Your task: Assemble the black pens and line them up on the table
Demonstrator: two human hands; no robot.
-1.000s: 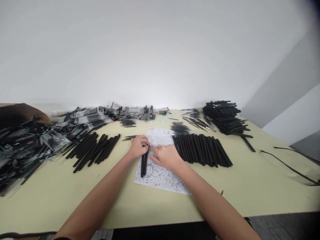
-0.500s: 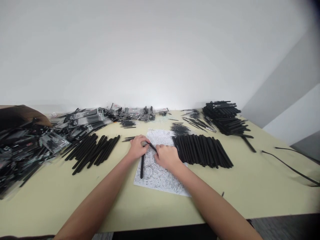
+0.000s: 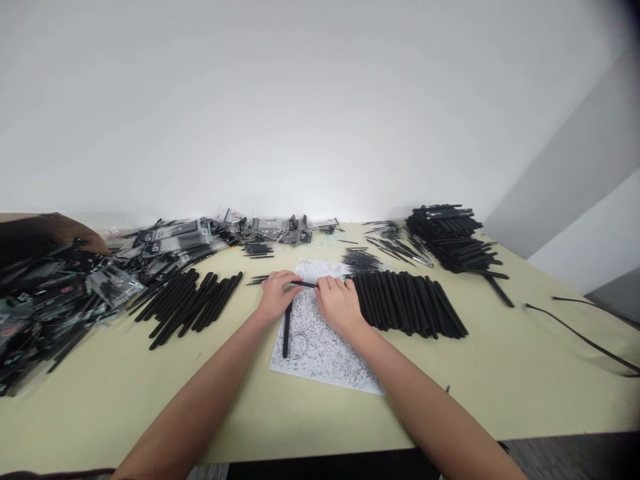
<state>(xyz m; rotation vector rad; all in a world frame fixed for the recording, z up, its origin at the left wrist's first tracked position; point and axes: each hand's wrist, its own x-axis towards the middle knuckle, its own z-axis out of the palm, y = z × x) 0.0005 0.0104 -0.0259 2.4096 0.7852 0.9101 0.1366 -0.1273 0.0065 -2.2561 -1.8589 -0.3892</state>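
My left hand (image 3: 277, 293) and my right hand (image 3: 340, 303) are closed on opposite ends of a slim black pen (image 3: 305, 284), which lies roughly level between them above the upper part of a scribbled paper sheet (image 3: 325, 353). Its ends are hidden in my fingers. Another black stick, apparently a pen barrel (image 3: 287, 335), rests on the sheet's left side, its top end under my left hand. Several thin dark refills or pen parts (image 3: 257, 280) lie just left of that hand. Beside my right hand is a row of black pens (image 3: 405, 303).
Black pens (image 3: 193, 303) lie loose at left, near a heap of plastic packets (image 3: 115, 283) and a brown box (image 3: 55, 233). Thin refills (image 3: 361, 259) sit behind the row. A stack of pens (image 3: 445, 233) stands at back right. Black cords (image 3: 575, 327) cross the right edge.
The held pen has turned from slanting down to the right to nearly level. My right hand has risen slightly; the left stays almost in place. The camera view shifted a little.
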